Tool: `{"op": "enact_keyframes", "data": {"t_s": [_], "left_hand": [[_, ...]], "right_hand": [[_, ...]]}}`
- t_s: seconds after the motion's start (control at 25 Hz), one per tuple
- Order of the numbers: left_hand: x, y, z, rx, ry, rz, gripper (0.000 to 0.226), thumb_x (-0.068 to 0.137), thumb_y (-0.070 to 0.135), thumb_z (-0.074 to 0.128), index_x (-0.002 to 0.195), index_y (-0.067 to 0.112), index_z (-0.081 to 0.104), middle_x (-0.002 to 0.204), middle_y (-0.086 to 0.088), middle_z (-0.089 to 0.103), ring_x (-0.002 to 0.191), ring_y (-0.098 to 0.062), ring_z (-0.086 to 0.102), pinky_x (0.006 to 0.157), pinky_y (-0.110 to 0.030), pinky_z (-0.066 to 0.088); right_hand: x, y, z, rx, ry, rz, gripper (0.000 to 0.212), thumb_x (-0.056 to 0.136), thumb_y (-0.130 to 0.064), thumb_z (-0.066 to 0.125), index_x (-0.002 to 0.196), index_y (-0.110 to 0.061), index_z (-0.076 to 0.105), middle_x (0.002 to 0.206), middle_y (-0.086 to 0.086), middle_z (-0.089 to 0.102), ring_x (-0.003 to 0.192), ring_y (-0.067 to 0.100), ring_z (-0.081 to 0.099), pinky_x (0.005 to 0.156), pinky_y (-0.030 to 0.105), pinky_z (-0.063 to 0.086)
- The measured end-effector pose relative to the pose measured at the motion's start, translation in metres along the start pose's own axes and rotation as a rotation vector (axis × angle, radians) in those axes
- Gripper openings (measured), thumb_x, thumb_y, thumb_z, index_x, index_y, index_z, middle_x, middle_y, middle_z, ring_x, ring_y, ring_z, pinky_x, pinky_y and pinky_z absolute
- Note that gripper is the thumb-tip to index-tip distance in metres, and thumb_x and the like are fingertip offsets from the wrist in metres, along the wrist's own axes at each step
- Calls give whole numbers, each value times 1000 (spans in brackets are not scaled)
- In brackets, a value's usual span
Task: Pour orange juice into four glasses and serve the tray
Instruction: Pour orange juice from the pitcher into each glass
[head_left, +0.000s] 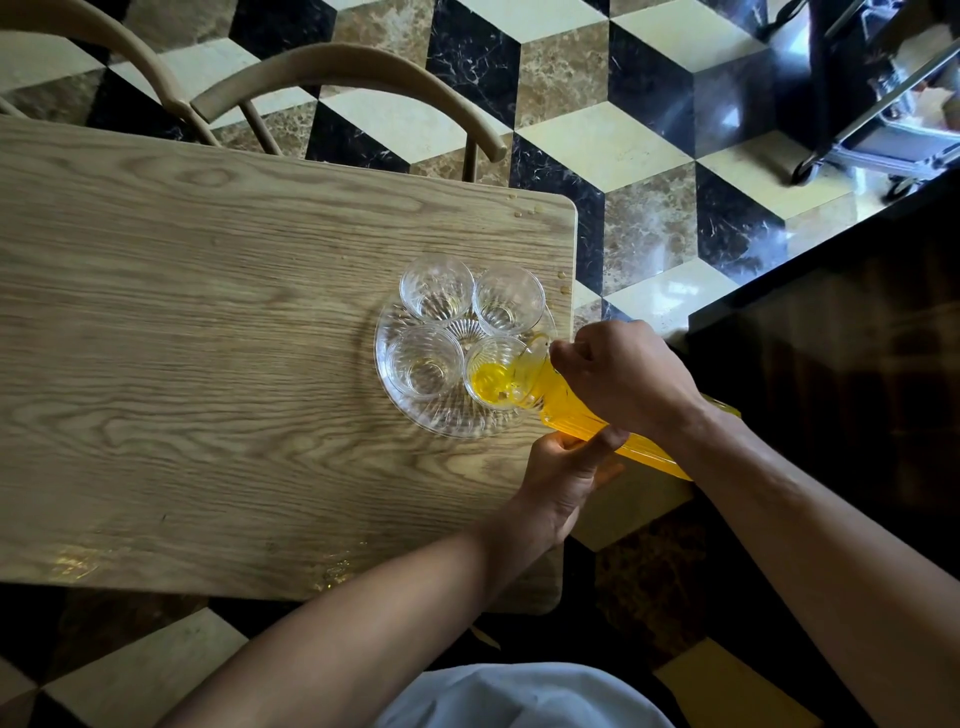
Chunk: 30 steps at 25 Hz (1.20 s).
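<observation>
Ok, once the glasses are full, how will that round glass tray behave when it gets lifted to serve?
The glass tray looks rigid, breakable, and probably heavy once carrying four glasses. Its smooth ribbed surface may let the glasses slide; they stand packed close, so they could clink or tip. The near-right glass holding juice, while three look empty, makes the load uneven for now.

Dim interior, daylight from upper right, glare on glossy floor (675, 291), wide-angle bending at edges, sharp centre

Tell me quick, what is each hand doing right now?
Left hand: closed under the juice jug, holding it up.
Right hand: closed on the jug's top, tipping it into the near-right glass.
</observation>
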<state>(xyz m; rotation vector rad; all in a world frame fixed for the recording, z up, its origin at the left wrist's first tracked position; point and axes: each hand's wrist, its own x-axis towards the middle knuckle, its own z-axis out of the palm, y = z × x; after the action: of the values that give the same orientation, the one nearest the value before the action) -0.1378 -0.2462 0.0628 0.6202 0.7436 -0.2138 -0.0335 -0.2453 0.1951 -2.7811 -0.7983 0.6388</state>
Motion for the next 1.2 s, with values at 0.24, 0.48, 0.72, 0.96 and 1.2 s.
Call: {"op": "enact_keyframes", "data": {"t_s": [0.24, 0.48, 0.72, 0.96, 1.2], "left_hand": [[-4, 3, 2, -28, -26, -1, 80, 40, 51, 103, 87, 12, 50, 109, -11, 42, 100, -24, 49, 89, -44, 62], [-6, 2, 5, -32, -24, 0, 86, 35, 54, 103, 90, 11, 51, 107, -11, 46, 100, -24, 52, 96, -47, 59], [-3, 0, 6, -34, -32, 5, 81, 38, 51, 103, 87, 11, 51, 105, -13, 47, 99, -25, 57, 98, -49, 58], [-1, 2, 6, -27, -40, 11, 89, 41, 49, 103, 101, 8, 52, 109, -11, 46, 101, -26, 54, 96, -47, 59], [-3, 3, 7, -52, -38, 20, 82, 38, 48, 104, 88, 10, 52, 106, -13, 47, 100, -25, 59, 96, -46, 60]], "right_hand": [[2, -1, 0, -4, -13, 27, 50, 99, -42, 48, 63, -7, 46, 60, 9, 50, 58, 33, 49, 46, 28, 30], [0, 0, 1, -4, -7, 16, 50, 99, -41, 48, 61, -9, 42, 58, 8, 47, 55, 31, 46, 46, 29, 30], [1, 2, -1, -10, 0, 14, 50, 100, -42, 48, 63, -7, 46, 58, 8, 48, 57, 33, 49, 48, 29, 32], [2, 2, -2, -13, 5, 18, 50, 100, -41, 47, 62, -8, 46, 58, 9, 49, 55, 31, 49, 46, 29, 31], [3, 0, -4, -17, 0, 25, 50, 99, -41, 47, 62, -9, 45, 60, 10, 50, 57, 32, 50, 48, 29, 31]]}}
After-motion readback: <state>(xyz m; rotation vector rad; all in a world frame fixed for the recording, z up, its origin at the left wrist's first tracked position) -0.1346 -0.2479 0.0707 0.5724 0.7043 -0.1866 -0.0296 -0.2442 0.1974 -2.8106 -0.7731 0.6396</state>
